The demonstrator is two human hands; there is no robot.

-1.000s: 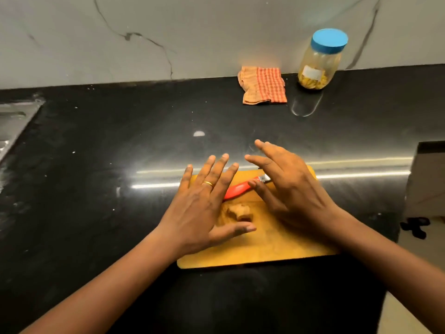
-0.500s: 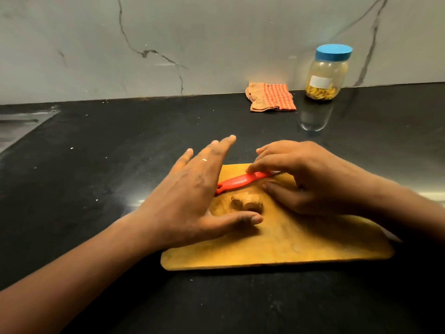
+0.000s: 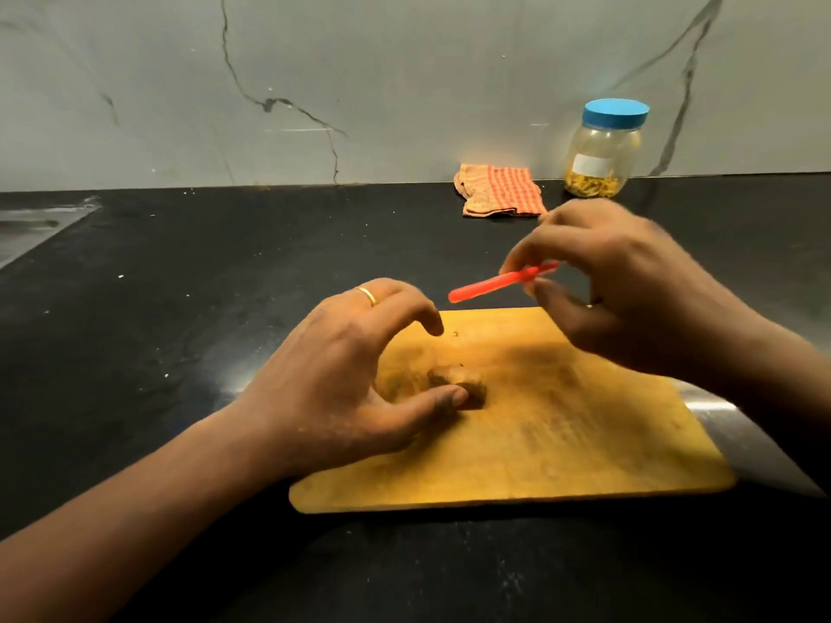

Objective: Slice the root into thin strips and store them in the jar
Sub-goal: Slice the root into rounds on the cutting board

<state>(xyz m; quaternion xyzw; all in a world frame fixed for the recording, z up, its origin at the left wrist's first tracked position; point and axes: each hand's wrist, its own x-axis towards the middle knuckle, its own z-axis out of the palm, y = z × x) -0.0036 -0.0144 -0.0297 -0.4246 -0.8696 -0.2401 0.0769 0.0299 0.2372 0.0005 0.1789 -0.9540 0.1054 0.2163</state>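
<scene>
left hand (image 3: 341,375) half-curled, thumb touching root (image 3: 458,383) mid cutting board (image 3: 562,447); right hand (image 3: 629,290) pinching red knife (image 3: 499,281) above board's far edge; lidded jar (image 3: 602,150) at worktop's (image 3: 180,285) back edge

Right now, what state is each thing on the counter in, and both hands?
Root: whole, uncut, on the board.
Knife: lifted off the board, red handle showing.
Jar: upright, lid on, yellow strips inside.
Cloth: crumpled by the wall.
Left hand: open, thumb touching the root.
Right hand: gripping the knife.
</scene>
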